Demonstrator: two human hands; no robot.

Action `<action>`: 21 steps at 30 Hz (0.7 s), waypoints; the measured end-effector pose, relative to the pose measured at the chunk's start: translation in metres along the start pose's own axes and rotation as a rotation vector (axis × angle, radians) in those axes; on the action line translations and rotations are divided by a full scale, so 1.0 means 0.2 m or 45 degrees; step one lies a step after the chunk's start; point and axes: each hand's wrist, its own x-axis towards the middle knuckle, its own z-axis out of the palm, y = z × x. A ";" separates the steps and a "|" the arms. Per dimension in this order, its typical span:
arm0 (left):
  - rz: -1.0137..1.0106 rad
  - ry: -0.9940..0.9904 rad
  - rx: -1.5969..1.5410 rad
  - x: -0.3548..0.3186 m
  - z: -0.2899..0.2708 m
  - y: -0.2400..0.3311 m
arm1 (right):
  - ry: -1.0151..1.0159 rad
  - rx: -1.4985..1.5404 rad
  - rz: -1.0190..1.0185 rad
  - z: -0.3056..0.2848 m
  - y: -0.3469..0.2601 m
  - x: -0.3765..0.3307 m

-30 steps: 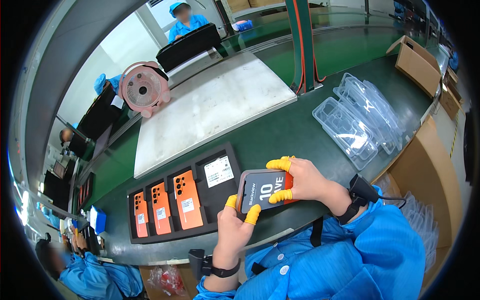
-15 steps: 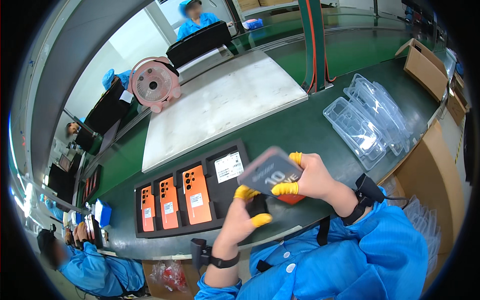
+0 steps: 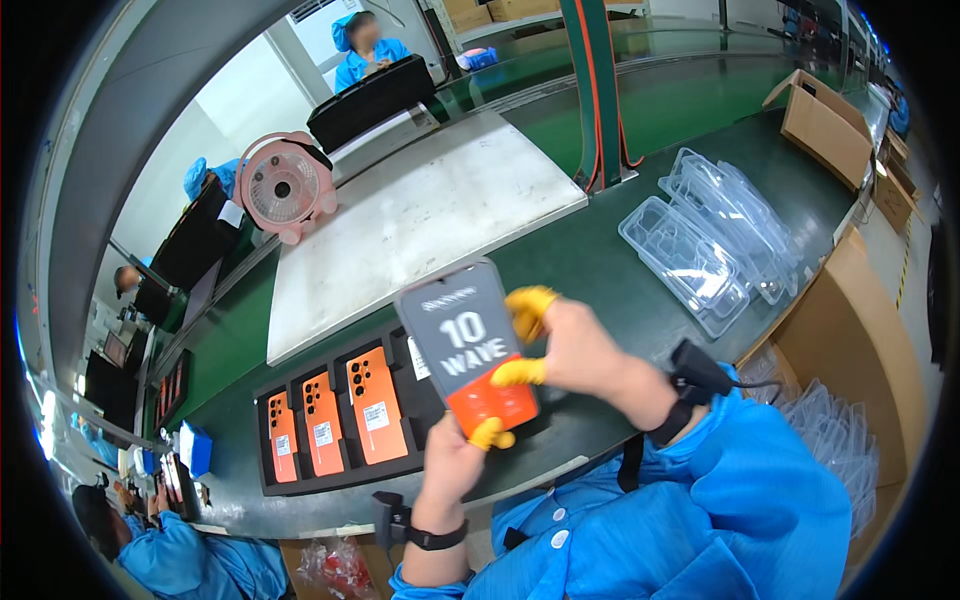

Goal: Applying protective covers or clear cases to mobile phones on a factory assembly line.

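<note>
A smartphone [image 3: 466, 335] with a grey and orange printed film over its front is held up between both my hands, tilted, front facing me. My right hand [image 3: 575, 345], in yellow finger cots, is closed on its right edge with the thumb across the front. At the lower edge my left hand [image 3: 458, 450] grips it, a yellow-capped thumb on the orange part; its other fingers are hidden behind. Left of it lies a black foam tray [image 3: 268, 440] with three orange phones [image 3: 375, 405], backs up, each bearing a white label. The held phone partly hides the tray's right end.
Clear plastic trays [image 3: 690, 255] are piled on the green bench at right, beside an open cardboard box [image 3: 825, 130]. A white board [image 3: 430, 200] lies beyond the phones, with a pink fan [image 3: 285, 185] at its left. A large carton [image 3: 850, 330] stands at the bench's right edge. Co-workers sit left and across.
The phone has moved left and turned, its printed front now facing me fully. My left hand, apart with fingers spread before, now holds its lower edge. The view has shifted slightly.
</note>
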 end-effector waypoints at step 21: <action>0.195 0.219 1.507 -0.09 -0.18 -0.02 | 0.440 -1.429 0.212 -0.68 0.60 -0.06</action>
